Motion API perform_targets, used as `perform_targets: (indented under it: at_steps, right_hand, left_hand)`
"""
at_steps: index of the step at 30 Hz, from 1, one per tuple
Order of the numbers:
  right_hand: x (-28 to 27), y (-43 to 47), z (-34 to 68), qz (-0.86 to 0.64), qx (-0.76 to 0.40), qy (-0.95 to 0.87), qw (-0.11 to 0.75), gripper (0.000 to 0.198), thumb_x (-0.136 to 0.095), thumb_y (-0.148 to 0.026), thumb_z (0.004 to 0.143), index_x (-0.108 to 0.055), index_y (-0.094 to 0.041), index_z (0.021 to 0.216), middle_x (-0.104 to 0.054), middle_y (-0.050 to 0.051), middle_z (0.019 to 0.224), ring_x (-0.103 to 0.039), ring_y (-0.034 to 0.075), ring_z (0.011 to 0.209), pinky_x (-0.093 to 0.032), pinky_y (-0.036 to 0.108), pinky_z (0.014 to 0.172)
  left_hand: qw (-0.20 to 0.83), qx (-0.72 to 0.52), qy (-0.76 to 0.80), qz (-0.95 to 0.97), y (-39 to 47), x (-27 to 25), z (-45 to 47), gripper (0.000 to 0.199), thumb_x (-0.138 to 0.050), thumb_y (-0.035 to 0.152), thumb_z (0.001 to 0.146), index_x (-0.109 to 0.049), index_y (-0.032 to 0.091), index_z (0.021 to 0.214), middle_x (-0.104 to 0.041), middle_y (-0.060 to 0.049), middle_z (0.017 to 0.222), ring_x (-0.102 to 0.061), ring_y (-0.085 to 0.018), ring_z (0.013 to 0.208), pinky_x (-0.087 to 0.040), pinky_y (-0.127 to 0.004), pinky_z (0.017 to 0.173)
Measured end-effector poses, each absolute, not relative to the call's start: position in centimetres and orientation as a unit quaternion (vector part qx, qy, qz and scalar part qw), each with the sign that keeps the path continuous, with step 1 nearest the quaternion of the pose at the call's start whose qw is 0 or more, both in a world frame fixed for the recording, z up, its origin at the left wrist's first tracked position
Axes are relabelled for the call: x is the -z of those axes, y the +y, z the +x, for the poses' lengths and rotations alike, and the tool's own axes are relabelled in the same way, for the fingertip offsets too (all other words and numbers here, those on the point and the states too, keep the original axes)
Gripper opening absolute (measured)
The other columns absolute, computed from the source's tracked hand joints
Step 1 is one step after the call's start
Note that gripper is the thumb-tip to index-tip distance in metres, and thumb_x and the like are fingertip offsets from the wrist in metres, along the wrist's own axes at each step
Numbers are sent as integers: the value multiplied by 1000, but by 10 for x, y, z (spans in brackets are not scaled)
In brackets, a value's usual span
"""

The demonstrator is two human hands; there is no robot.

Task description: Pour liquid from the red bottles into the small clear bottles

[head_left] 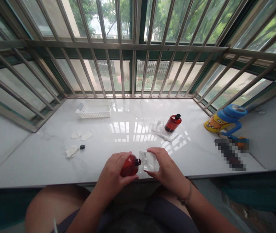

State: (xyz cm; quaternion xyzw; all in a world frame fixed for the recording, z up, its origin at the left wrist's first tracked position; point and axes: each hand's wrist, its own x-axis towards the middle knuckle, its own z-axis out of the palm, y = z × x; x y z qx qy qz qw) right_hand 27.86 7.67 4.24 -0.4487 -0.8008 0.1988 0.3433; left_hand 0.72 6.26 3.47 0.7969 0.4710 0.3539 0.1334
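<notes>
My left hand (115, 168) is wrapped round a reddish-brown bottle (129, 166) whose cap is off. The bottle leans to the right, its dark neck close to a clear square bottle (149, 161). Fingers and thumb of my right hand (163, 161) grip that clear bottle, which is also tipped, with its mouth toward the neck. I cannot tell whether the two mouths touch or whether liquid is flowing. A black cap (82, 147) lies on the white counter (99, 136) to the left, beside a crumpled white tissue (71, 151).
A second reddish-brown bottle (173, 123) with a black cap stands at the back right beside clear plastic items (158, 125). A white basket (93, 109) sits at the back left. A yellow-and-blue drink flask (221, 119) is far right. Metal bars (133, 48) close off the back.
</notes>
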Motion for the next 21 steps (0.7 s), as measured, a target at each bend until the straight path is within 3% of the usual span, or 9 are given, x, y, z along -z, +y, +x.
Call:
perform_targets:
  at_steps: [12, 21]
  right_hand:
    - [-68, 79, 279, -438, -177, -835, 281, 82, -78, 2, 75, -54, -33, 145, -68, 9, 132, -63, 36, 126, -59, 60, 108]
    - [-88, 80, 279, -430, -146, -861, 228, 80, -74, 5, 75, -52, -26, 146, -66, 11, 134, -61, 35, 128, -58, 59, 109]
  left_hand:
    - [160, -352, 468, 795, 61, -32, 11, 89, -101, 37, 71, -56, 32, 147, -74, -9, 134, -71, -34, 121, -62, -52, 104]
    - [239, -375, 496, 746, 57, -22, 15, 84, -100, 40, 72, -59, 32, 144, -71, -8, 136, -70, -32, 123, -62, -48, 105]
